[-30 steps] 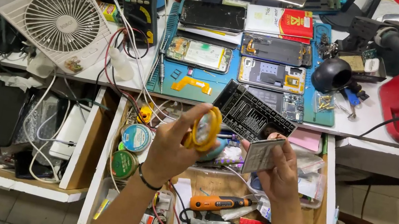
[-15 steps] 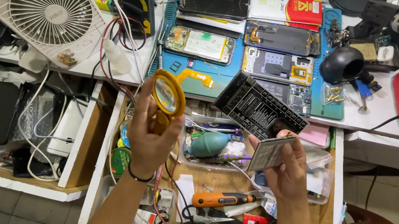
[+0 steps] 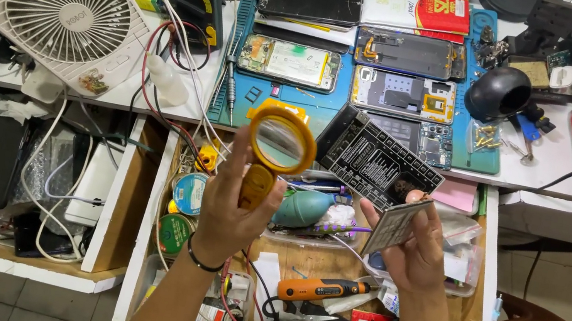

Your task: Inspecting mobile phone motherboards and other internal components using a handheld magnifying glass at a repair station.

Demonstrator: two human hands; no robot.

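Raised higher than a moment ago, the magnifier [image 3: 278, 153] is gripped by the left hand [image 3: 234, 210]; the right hand [image 3: 411, 249] clasps a small board [image 3: 394, 224] above the drawer [image 3: 145, 238].

Both forearms raised; left hand [image 3: 238, 203] fisted, right hand [image 3: 413, 247] pinching (fingers curled).

Glossy yellow plastic magnifier [image 3: 278, 143], matt white plastic fan [image 3: 55, 2], wooden drawer [image 3: 141, 237]
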